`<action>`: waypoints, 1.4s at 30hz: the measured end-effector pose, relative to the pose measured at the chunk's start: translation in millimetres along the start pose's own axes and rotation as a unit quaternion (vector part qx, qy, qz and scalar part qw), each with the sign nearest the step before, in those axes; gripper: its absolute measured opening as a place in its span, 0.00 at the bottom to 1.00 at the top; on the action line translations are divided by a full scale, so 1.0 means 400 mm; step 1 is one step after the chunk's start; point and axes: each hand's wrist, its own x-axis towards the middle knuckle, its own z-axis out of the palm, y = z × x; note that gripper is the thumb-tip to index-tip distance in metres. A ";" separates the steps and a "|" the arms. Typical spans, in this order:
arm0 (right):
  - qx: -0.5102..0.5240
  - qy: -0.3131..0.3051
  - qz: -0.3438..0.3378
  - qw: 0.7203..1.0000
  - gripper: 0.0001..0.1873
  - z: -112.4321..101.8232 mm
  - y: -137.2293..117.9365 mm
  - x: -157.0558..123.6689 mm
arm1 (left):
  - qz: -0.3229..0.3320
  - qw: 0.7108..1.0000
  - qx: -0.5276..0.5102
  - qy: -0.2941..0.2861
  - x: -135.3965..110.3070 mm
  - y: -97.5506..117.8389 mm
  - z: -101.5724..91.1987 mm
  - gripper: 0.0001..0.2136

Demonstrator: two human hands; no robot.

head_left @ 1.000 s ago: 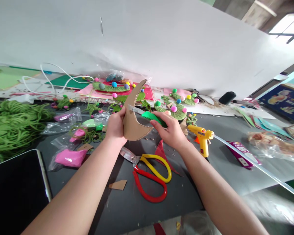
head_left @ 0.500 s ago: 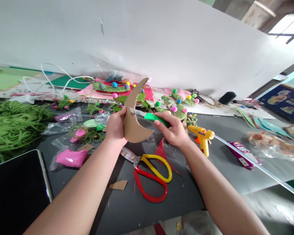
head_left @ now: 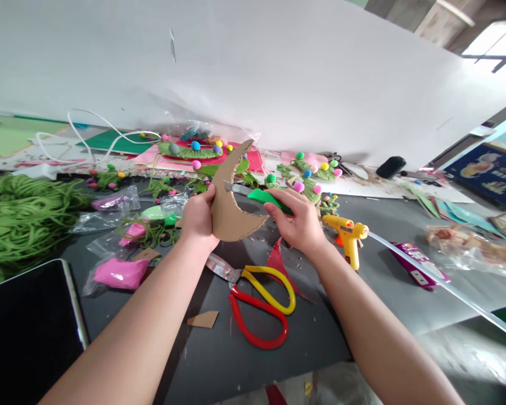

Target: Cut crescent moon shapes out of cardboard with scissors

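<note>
My left hand (head_left: 199,220) grips the outer edge of a brown cardboard crescent (head_left: 230,216), held up above the table with its upper point tilted right. In my right hand (head_left: 297,219) is a green utility knife (head_left: 263,197), its blade out and touching or just over the crescent's inner curve. The curve's cut edge looks ragged. Below the hands lie large scissors (head_left: 259,304) with one yellow and one red handle, their blades partly hidden by my left wrist. A red scrap (head_left: 280,261) rests beside them, near my right forearm.
A yellow glue gun (head_left: 348,236) with a long clear glue stick stands to the right, near a purple box (head_left: 419,267). Green yarn (head_left: 25,225) and a dark tablet (head_left: 34,337) are at left, with a pink bag (head_left: 120,274). Green pieces with pompoms (head_left: 307,183) line the back.
The crescent has turned slightly and its lower tip has risen a little. The knife has shifted only slightly against the inner curve. Both hands keep their holds.
</note>
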 end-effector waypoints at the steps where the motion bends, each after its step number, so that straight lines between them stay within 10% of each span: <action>1: -0.013 0.003 -0.002 1.000 0.18 0.002 -0.001 0.000 | 0.000 1.000 -0.006 -0.003 -0.002 0.000 0.002 0.14; 18: 0.005 0.082 0.047 0.996 0.18 0.014 0.028 -0.002 | -0.020 0.999 -0.037 -0.015 -0.010 0.005 0.010 0.14; 29: 0.104 -0.019 0.032 0.994 0.21 -0.003 0.008 -0.004 | -0.023 0.999 -0.032 -0.017 -0.005 0.005 0.004 0.15; 42: -0.010 0.014 0.002 1.000 0.17 -0.003 0.005 0.002 | -0.026 0.999 -0.036 -0.024 -0.006 0.001 0.008 0.11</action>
